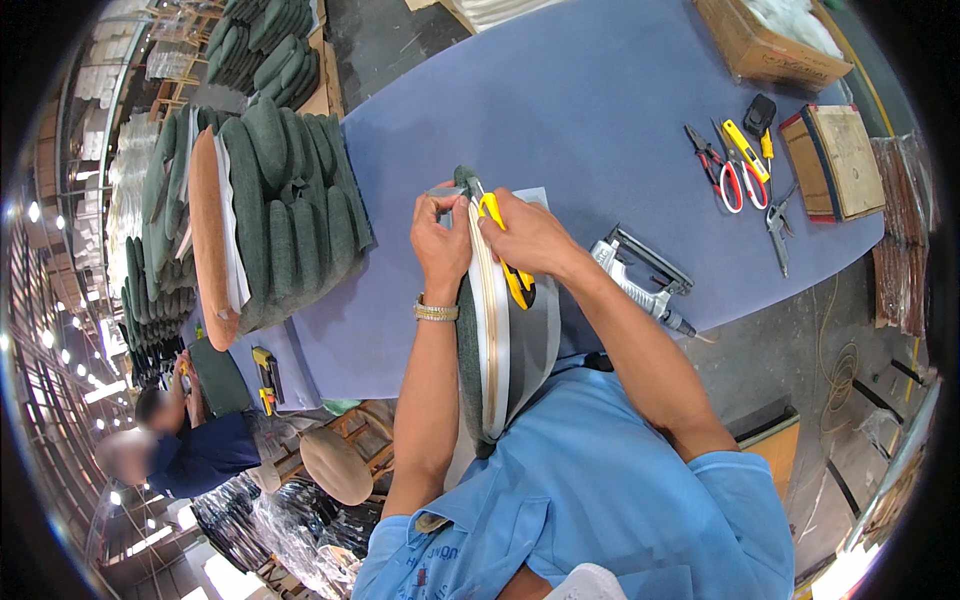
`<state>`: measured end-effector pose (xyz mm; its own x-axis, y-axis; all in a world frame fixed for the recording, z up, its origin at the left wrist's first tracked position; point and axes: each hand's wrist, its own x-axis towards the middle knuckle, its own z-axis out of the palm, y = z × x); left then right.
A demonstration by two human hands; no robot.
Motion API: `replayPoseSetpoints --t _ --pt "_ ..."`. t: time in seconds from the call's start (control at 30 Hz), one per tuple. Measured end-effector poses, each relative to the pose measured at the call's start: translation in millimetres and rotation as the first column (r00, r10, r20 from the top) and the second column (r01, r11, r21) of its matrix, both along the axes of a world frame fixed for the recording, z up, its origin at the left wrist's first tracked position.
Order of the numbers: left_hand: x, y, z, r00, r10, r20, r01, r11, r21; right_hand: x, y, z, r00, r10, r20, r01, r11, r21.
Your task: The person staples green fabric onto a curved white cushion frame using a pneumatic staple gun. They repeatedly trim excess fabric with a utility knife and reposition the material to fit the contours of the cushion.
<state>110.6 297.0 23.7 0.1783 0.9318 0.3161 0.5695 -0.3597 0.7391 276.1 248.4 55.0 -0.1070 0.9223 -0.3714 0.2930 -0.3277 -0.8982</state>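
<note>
A seat cushion [468, 345] in dark green fabric stands on edge against my body, its layered wooden board [491, 340] and a grey sheet of backing cloth [532, 345] facing right. My right hand [540, 232] is closed around a yellow utility knife [519, 287], with its front end at the cushion's far tip. Beside it, my left hand [440, 240] pinches a small flap of thin grey cloth [447, 191] at that same tip. The blade's exact contact is partly hidden by my fingers.
Stacked green cushions [290, 200] stand left on the blue table [560, 90]. A staple gun [640, 275], scissors [740, 187], pliers [703, 148], an air blow gun [777, 238] and a cardboard box [765, 50] lie right. Another person [205, 455] works at lower left.
</note>
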Motion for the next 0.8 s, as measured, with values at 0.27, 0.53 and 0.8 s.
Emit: replayPoseSetpoints --t 0.27,0.53,0.8 --pt "-1 2 0 0.998 0.011 0.067 -0.008 0.999 -0.043 -1 9 4 0.991 0.060 0.119 -0.060 0.998 -0.008" --pt "8 8 21 0.964 -0.005 -0.266 0.037 0.993 0.113 -3 15 -10 0.994 0.071 0.083 -0.070 0.997 -0.015" --pt "0 7 5 0.991 0.025 0.132 -0.002 0.985 -0.170 0 18 -2 0.990 0.129 0.057 -0.126 0.990 -0.065"
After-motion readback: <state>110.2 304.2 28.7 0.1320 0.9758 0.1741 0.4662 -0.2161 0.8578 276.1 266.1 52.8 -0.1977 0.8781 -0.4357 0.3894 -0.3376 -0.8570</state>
